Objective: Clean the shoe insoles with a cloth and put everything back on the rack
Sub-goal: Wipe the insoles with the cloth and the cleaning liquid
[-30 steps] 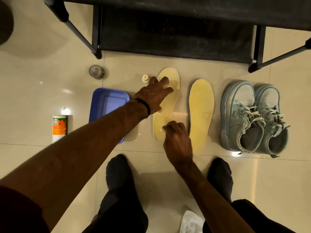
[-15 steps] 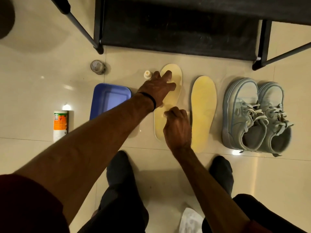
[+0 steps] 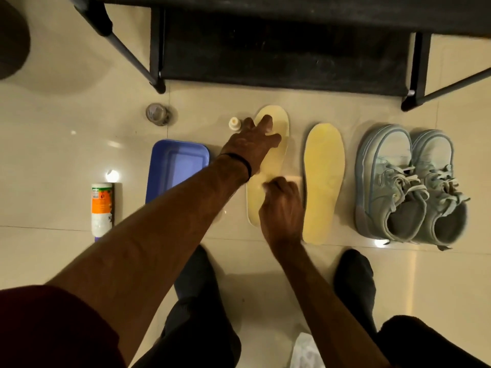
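The left insole (image 3: pixel 268 166) is lying flat on the floor tiles (image 3: pixel 66 144), the left hand (image 3: pixel 252 144) pressing its toe with spread fingers while the right hand (image 3: pixel 283 205) is bunching a pale cloth (image 3: pixel 293 179) mid-sole, so it's probably risking skidding sideways into the small bottle (image 3: pixel 235 124).

tray (image 3: pixel 170 160) left of insoles (image 3: pixel 322 181), shoes (image 3: pixel 409 184) right, rack (image 3: pixel 279 49) behind
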